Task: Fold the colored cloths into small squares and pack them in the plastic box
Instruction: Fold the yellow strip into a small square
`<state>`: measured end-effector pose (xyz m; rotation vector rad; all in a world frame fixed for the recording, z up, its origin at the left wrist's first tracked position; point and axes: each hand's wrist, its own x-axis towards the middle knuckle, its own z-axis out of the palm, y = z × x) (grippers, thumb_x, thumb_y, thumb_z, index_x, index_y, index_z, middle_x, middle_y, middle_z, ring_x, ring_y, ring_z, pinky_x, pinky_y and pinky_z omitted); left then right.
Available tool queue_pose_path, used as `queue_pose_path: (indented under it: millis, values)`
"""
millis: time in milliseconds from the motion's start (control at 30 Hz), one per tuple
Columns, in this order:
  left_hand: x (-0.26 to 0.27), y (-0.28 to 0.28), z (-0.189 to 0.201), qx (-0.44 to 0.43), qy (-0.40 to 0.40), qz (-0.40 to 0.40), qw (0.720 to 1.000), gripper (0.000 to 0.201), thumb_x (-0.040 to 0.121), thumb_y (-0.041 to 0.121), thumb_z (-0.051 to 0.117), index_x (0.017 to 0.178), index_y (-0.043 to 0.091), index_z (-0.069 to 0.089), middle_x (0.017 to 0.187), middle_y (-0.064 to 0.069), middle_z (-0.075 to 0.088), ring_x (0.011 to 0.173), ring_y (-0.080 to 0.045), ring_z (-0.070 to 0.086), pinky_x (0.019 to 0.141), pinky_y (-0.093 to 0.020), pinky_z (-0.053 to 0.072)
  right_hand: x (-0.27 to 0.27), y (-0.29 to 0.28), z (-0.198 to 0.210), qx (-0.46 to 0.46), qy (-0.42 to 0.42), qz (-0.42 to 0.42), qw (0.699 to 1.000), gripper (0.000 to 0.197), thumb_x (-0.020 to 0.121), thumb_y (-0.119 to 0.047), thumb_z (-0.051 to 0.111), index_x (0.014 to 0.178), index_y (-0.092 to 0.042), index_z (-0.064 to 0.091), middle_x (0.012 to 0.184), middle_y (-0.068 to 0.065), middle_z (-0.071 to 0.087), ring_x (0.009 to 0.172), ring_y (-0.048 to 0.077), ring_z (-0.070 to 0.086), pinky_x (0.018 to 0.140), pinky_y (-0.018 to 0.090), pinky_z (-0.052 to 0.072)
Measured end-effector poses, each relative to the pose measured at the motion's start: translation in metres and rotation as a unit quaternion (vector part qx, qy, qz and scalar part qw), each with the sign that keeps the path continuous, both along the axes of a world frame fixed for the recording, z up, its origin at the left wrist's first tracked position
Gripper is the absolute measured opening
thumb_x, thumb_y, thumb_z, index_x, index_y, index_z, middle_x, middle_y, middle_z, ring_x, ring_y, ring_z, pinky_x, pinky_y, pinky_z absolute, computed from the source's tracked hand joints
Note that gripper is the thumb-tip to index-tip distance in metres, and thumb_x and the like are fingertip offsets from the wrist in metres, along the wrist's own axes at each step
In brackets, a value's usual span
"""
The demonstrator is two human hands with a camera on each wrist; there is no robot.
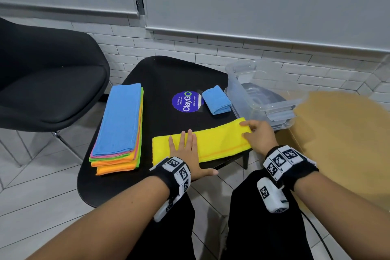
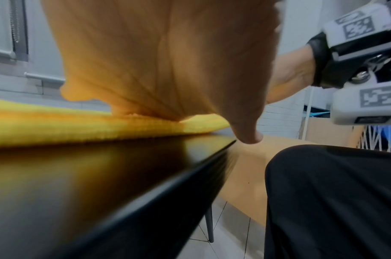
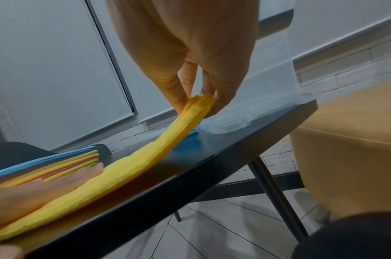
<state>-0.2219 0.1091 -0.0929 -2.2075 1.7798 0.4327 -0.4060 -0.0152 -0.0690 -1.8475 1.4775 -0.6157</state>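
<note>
A yellow cloth [image 1: 217, 140], folded into a long strip, lies along the near edge of the black table [image 1: 164, 78]. My left hand [image 1: 187, 150] presses flat on its left part with straight fingers. My right hand [image 1: 256, 134] pinches the strip's right end between thumb and fingers and lifts it slightly, as the right wrist view shows on the yellow cloth [image 3: 196, 106]. A small folded blue cloth [image 1: 217, 100] sits beside the clear plastic box [image 1: 261, 91] at the table's right. A stack of colored cloths [image 1: 120, 126], blue on top, lies at the left.
A round blue sticker [image 1: 185, 101] marks the table's middle. A black chair [image 1: 46, 78] stands to the left. A tan surface [image 1: 346, 133] is at the right, beside the box. My knees in black trousers are under the table's near edge.
</note>
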Motion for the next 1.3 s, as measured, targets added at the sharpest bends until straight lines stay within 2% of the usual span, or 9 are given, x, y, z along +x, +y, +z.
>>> queue_pose_path:
  millis: [100, 200, 267, 567, 733, 933, 1100, 1200, 1300]
  values:
    - [-0.006, -0.005, -0.004, -0.015, 0.005, 0.016, 1.000, 0.137, 0.059, 0.097, 0.029, 0.146, 0.005, -0.022, 0.155, -0.014, -0.027, 0.143, -0.033, -0.022, 0.112, -0.063, -0.010, 0.006, 0.003, 0.003, -0.001, 0.028, 0.005, 1.000, 0.037, 0.086, 0.001, 0.058, 0.120, -0.012, 0.064, 0.116, 0.020, 0.061, 0.096, 0.032, 0.061, 0.071, 0.023, 0.042]
    - [-0.009, -0.006, -0.007, -0.025, 0.005, 0.020, 0.999, 0.138, 0.058, 0.096, 0.034, 0.146, 0.006, -0.023, 0.154, -0.016, -0.027, 0.143, -0.035, -0.023, 0.112, -0.064, -0.008, 0.020, 0.011, 0.008, -0.054, 0.088, 0.062, 0.993, 0.047, 0.086, 0.001, 0.055, 0.133, -0.009, 0.055, 0.134, 0.012, 0.051, 0.118, 0.026, 0.051, 0.096, 0.027, 0.039]
    - [-0.010, -0.005, -0.009, -0.028, 0.001, 0.014, 1.000, 0.137, 0.059, 0.095, 0.035, 0.146, 0.009, -0.025, 0.153, -0.017, -0.029, 0.142, -0.037, -0.024, 0.111, -0.065, -0.007, 0.033, 0.019, 0.012, -0.092, 0.121, 0.103, 0.983, 0.052, 0.086, 0.002, 0.053, 0.137, -0.010, 0.051, 0.138, 0.008, 0.047, 0.125, 0.023, 0.045, 0.103, 0.031, 0.038]
    - [0.000, -0.001, -0.011, -0.028, 0.003, -0.004, 1.000, 0.133, 0.061, 0.094, 0.035, 0.147, 0.012, -0.025, 0.153, -0.014, -0.031, 0.142, -0.034, -0.026, 0.110, -0.066, -0.008, 0.083, 0.046, 0.006, -0.106, 0.217, 0.207, 0.948, 0.058, 0.088, -0.003, 0.051, 0.143, -0.017, 0.041, 0.143, 0.006, 0.040, 0.130, 0.024, 0.039, 0.103, 0.035, 0.040]
    - [0.002, 0.003, -0.011, -0.031, 0.013, -0.002, 0.999, 0.136, 0.060, 0.094, 0.036, 0.146, 0.009, -0.025, 0.153, -0.013, -0.032, 0.142, -0.032, -0.028, 0.111, -0.064, -0.007, 0.085, 0.056, -0.005, -0.085, 0.173, 0.260, 0.946, 0.041, 0.095, -0.025, 0.051, 0.136, -0.020, 0.050, 0.138, 0.006, 0.050, 0.126, 0.021, 0.047, 0.103, 0.037, 0.042]
    - [0.006, 0.005, -0.014, -0.059, 0.043, 0.001, 0.997, 0.141, 0.057, 0.096, 0.035, 0.146, 0.004, -0.023, 0.154, -0.012, -0.030, 0.144, -0.029, -0.023, 0.113, -0.061, -0.006, 0.069, 0.038, 0.000, -0.119, 0.114, 0.250, 0.954, 0.036, 0.098, -0.010, 0.043, 0.132, -0.013, 0.055, 0.134, 0.006, 0.055, 0.124, 0.021, 0.050, 0.105, 0.032, 0.039]
    - [0.014, 0.007, -0.013, -0.065, 0.071, 0.015, 0.995, 0.135, 0.062, 0.094, 0.029, 0.147, 0.002, -0.020, 0.154, -0.016, -0.029, 0.143, -0.027, -0.025, 0.117, -0.053, -0.006, 0.070, 0.036, -0.001, -0.148, 0.263, 0.293, 0.907, 0.050, 0.103, -0.026, 0.032, 0.151, -0.016, 0.023, 0.159, 0.000, 0.016, 0.145, 0.018, 0.018, 0.114, 0.035, 0.024]
    - [0.026, 0.013, -0.010, -0.080, 0.083, 0.033, 0.993, 0.128, 0.067, 0.091, 0.026, 0.148, 0.003, -0.018, 0.155, -0.015, -0.027, 0.144, -0.026, -0.024, 0.118, -0.049, -0.005, 0.078, 0.046, -0.014, -0.118, 0.301, 0.319, 0.891, 0.060, 0.104, -0.040, 0.019, 0.153, -0.013, -0.001, 0.161, -0.001, -0.009, 0.148, 0.018, -0.006, 0.120, 0.041, 0.008]
    - [0.039, 0.021, -0.004, -0.058, 0.083, 0.058, 0.993, 0.125, 0.069, 0.089, 0.027, 0.148, 0.004, -0.018, 0.155, -0.016, -0.026, 0.144, -0.027, -0.023, 0.117, -0.049, -0.006, 0.078, 0.049, -0.030, -0.109, 0.347, 0.331, 0.871, 0.071, 0.094, -0.055, 0.000, 0.152, -0.015, -0.011, 0.159, -0.001, -0.017, 0.147, 0.019, -0.014, 0.119, 0.044, 0.000]
